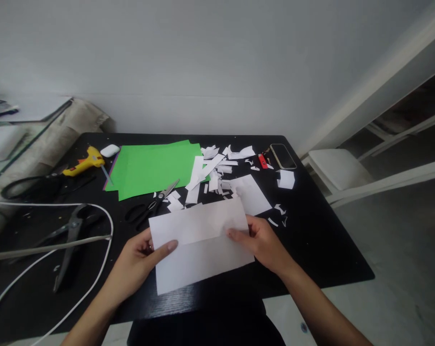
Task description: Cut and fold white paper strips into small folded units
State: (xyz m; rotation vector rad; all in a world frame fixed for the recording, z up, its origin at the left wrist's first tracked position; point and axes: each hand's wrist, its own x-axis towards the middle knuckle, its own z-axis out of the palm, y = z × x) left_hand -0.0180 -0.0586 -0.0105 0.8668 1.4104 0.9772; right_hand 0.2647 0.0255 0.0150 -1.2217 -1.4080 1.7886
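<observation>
A white sheet of paper (203, 262) with a crease across its middle is held up over the front of the black table. My left hand (140, 259) grips its left edge, thumb on the near face and fingers behind. At the right edge, my right hand (262, 242) pinches it the same way. Just beyond the sheet lie black-handled scissors (156, 202), partly spread, and a heap of white paper scraps (217, 175). Another white sheet (251, 194) rests flat behind my right hand, its near part covered.
Green sheets (154, 168) lie at the back, beside a yellow glue gun (86, 162) and a white case (110, 150). A phone (283, 156) and a red lighter (262, 161) are back right. Large shears (71, 240) and a white cable (107, 254) occupy the left.
</observation>
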